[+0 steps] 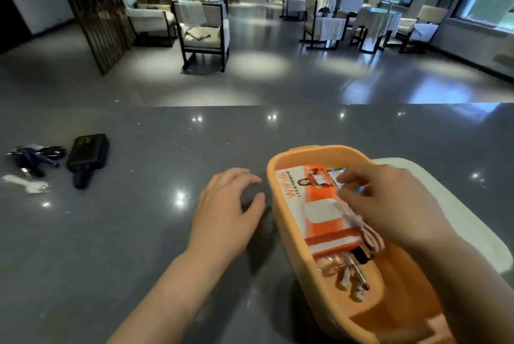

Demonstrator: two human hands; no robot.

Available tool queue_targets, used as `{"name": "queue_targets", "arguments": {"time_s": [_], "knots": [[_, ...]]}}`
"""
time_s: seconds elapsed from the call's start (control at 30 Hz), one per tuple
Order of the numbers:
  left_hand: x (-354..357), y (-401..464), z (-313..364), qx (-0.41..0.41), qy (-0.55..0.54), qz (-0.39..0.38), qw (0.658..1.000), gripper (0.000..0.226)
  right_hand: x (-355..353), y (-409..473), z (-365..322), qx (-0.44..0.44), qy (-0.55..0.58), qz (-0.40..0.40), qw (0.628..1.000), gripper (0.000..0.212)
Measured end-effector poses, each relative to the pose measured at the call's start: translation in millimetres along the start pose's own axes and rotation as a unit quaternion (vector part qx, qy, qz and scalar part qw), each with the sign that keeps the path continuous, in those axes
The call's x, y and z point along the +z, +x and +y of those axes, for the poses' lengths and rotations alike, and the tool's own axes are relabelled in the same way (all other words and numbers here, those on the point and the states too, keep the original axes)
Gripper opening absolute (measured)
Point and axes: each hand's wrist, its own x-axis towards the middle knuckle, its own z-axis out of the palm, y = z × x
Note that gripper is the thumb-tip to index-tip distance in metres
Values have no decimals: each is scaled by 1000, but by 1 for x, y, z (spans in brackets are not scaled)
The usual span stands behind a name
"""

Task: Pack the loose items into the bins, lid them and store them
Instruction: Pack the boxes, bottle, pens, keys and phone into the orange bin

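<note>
An orange bin [281,221] stands on the grey counter [139,218], right of centre. Inside lie an orange-and-white WiFi box [311,204], a small colourful card [335,174], a coiled pink cable [371,238] and keys [353,274]. My right hand [389,204] reaches into the bin with curled fingers over the card and cable; what it pinches is hidden. My left hand [225,210] hovers relaxed over the counter just left of the bin. A white lid [445,204] lies under or behind the bin on the right.
At the far left of the counter lie a black pouch [87,154], a bunch of keys with dark fobs [36,157] and a white tag [25,184]. Beyond the counter's far edge are chairs, tables and people in a hall.
</note>
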Motion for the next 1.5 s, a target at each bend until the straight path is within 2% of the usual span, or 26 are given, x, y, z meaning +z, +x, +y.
{"name": "queue_targets", "arguments": {"time_s": [0.13, 0.3, 0.43, 0.63, 0.8, 0.9, 1.0, 1.17, 1.3, 1.5], "knots": [[-61, -17, -58, -87, 37, 33, 995, 25, 15, 4, -102, -111, 65, -17, 992, 18], [-142, -56, -141, -179, 103, 66, 976, 30, 88, 2, -220, -185, 102, -125, 969, 20], [-197, -87, -204, -255, 126, 78, 956, 31, 144, 6, -284, -211, 100, -182, 955, 22], [-246, -96, -283, -309, 140, 88, 936, 32, 204, 26, -355, -207, 86, -238, 945, 21], [-273, -65, -341, -353, 141, 115, 918, 48, 254, 53, -412, -237, 101, -255, 932, 36], [-279, -48, -369, -358, 135, 111, 917, 57, 284, 77, -457, -279, 89, -220, 930, 44], [-280, -43, -389, -350, 130, 83, 924, 61, 312, 97, -499, -306, 74, -191, 930, 41], [-280, -50, -409, -301, 164, 53, 938, 68, 350, 113, -543, -335, 33, -153, 929, 48], [-279, -50, -412, -288, 159, 39, 943, 63, 368, 118, -550, -307, -8, -145, 941, 48], [-267, -55, -404, -278, 155, 60, 946, 54, 363, 114, -516, -323, 52, -142, 934, 34]]}}
